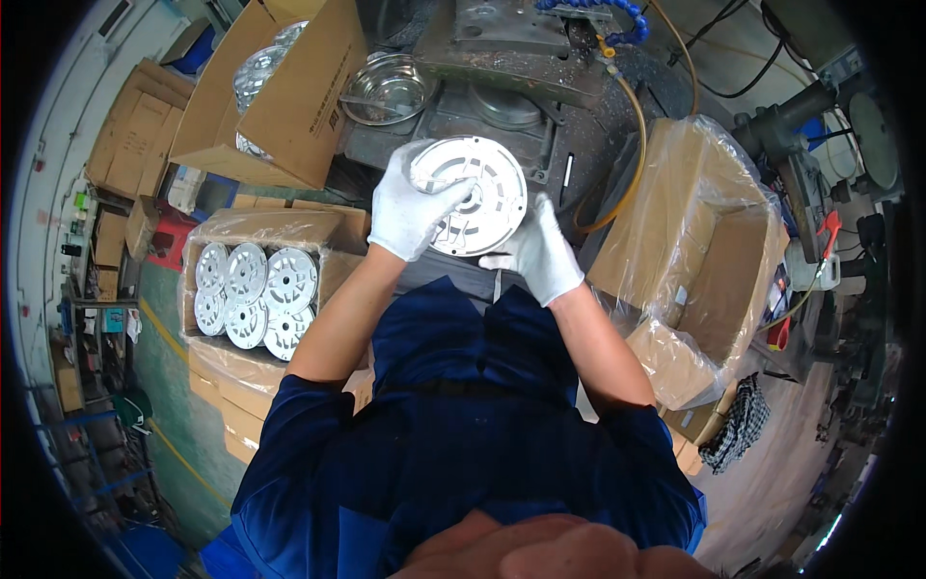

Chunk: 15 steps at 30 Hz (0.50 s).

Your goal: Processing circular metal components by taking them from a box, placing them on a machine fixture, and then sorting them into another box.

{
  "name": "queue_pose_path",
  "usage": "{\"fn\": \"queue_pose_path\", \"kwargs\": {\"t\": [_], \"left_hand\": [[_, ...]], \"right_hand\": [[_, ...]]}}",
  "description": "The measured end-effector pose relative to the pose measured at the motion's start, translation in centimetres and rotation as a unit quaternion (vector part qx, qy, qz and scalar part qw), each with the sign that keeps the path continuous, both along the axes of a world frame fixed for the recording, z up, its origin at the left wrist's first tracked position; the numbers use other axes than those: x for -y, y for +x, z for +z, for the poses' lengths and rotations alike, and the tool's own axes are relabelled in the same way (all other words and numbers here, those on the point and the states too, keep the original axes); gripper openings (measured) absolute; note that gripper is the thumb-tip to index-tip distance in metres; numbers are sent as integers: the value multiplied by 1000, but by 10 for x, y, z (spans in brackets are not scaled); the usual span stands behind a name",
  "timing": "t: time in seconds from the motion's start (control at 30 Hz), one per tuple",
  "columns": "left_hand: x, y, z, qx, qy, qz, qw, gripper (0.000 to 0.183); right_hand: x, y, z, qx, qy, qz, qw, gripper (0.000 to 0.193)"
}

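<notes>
A round, silvery slotted metal disc (497,207) is held up in front of me, its face toward me. My left hand (415,201), in a white glove, grips its left side, the fingers reaching over the face near the centre hole. At the lower right rim my right hand (542,253), also gloved in white, is closed on the disc's edge; part of its fingers is hidden behind the disc. Just beyond the disc stands the dark metal machine bed (444,135), with a shiny metal bowl (391,89) on it.
To the left, a plastic-lined carton (333,232) holds several similar discs. Another carton (289,125) with discs stands behind it. A lined, open carton (666,222) is at the right. A blue segmented coolant hose (632,29) and a yellow hose (640,125) hang by the machine.
</notes>
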State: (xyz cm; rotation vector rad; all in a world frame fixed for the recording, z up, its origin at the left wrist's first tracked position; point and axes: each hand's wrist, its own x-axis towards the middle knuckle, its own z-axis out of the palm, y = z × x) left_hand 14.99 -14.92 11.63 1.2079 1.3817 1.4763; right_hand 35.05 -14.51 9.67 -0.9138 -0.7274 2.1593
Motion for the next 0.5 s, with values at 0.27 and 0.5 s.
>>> {"fn": "queue_pose_path", "kwargs": {"t": [0.27,0.5], "left_hand": [[-16,-2,15,-227,-8,55,972,97],[-33,-13,34,-286,-35,-92,953,93]], "right_hand": [[-4,-11,-19,7,69,-82,994,32],[-36,5,6,14,130,-36,991,37]]}}
